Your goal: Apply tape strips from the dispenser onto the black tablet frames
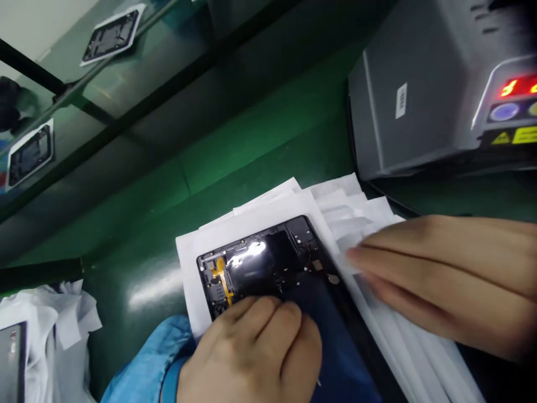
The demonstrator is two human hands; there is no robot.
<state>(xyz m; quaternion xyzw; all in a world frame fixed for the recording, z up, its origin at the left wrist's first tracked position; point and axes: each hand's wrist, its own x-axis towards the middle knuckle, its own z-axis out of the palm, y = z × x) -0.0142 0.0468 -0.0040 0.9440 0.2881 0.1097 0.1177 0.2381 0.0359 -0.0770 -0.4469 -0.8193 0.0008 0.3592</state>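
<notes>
Left hand (251, 352) grip: fingers curled down and pressed on the near part of an opened tablet (268, 268), knuckles toward the camera; contact is plain, but whether anything is pinched under the fingers cannot be told. Blue sleeve (146, 364) at that wrist. Right hand (444, 274) grip: fingers stretched out nearly flat, together, lying over the white sheets (356, 218) just right of the tablet, fingertips near its right edge; blurred, so hold on a sheet cannot be told.

Head view, tablet: dark slab with its back cover off, lying tilted on the top white sheet, on the green worktop (235, 151), centre of frame. Black frame with rounded corners. Inner parts exposed: glossy black panel in the middle with a bright glare, an orange-yellow flex strip (222, 277) along the left side, small metal parts and screw points, thin red wire near the upper right. Near end looks dark blue, partly covered by the left hand.

White sheets fanned in a stack beneath and right of the tablet. Grey machine (419, 95) at upper right, red lit digits and a yellow warning label on its front. Crumpled white wraps (54, 324) at lower left. Two more dark frames on white sheets (111, 36) on the upper left level.
</notes>
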